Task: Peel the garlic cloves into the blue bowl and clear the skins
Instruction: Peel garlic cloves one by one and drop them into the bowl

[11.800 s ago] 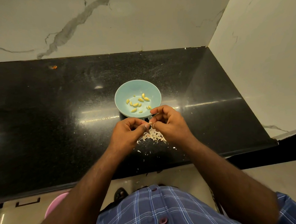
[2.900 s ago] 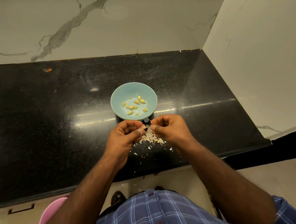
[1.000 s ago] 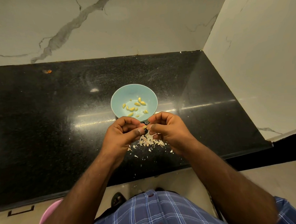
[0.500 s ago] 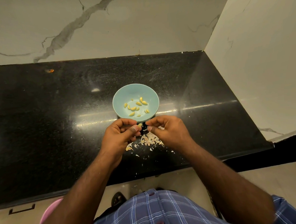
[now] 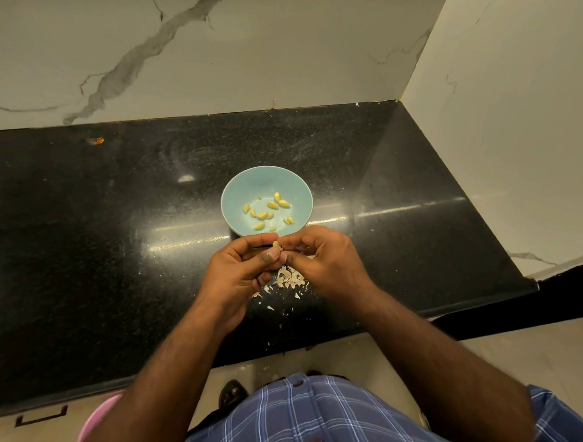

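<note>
The left hand [image 5: 242, 270] and right hand [image 5: 322, 259] meet fingertip to fingertip, both curled and pinching 1 garlic clove [image 5: 276, 244] at the blue bowl's [image 5: 235, 196] 6 o'clock rim, above the skins [image 5: 288, 277].

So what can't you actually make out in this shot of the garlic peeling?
Head view, the only one:
- Garlic clove: only its tip shows; the fingers of the left hand and right hand cover the rest, so whether skin remains is unclear.
- Skins: partly under both hands.
- Blue bowl: near rim hidden behind the fingers.
- Pink object: mostly hidden by the left forearm.
</note>
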Demonstrator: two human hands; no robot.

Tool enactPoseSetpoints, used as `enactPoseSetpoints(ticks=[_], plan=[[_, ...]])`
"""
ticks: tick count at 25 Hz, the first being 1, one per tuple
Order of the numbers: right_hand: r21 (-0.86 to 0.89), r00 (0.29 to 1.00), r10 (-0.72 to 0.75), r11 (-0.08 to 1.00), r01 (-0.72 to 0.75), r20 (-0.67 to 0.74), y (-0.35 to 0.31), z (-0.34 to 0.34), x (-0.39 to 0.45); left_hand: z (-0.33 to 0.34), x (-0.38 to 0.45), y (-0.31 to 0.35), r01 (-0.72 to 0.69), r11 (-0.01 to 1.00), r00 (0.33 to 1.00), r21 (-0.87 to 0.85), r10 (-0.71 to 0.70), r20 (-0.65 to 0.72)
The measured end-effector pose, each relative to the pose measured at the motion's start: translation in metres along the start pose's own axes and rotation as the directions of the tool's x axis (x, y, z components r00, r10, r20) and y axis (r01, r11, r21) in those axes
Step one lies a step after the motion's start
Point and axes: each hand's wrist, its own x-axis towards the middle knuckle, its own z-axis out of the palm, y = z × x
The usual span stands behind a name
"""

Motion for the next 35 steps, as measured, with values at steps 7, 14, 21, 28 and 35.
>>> enactPoseSetpoints(ticks=[7,14,21,28,35], plan=[[0.045,0.999,0.053,0.998,-0.053,0.001,-0.001,0.003,-0.003,0.000,0.002,-0.004,0.039,0.997,0.999,-0.068,-0.041,-0.020],[-0.139,0.982,0.170,0.978,-0.159,0.077,0.008,-0.013,0.002,-0.010,0.009,-0.006,0.009,0.999,0.996,-0.035,-0.012,-0.084],[-0.222,0.979,0.206,0.954,-0.202,-0.009,0.009,-0.017,0.008,-0.014,0.011,-0.001,-0.105,0.985,0.988,0.136,0.119,-0.099],[-0.112,0.968,0.250,0.963,-0.245,0.035,0.001,-0.015,0.011,-0.017,0.012,0.002,-0.138,0.951,0.981,0.278,0.170,-0.092],[-0.077,0.966,0.259,0.963,-0.259,-0.009,-0.004,-0.010,0.014,-0.024,0.014,0.006,-0.145,0.923,0.980,0.356,0.183,-0.074]])
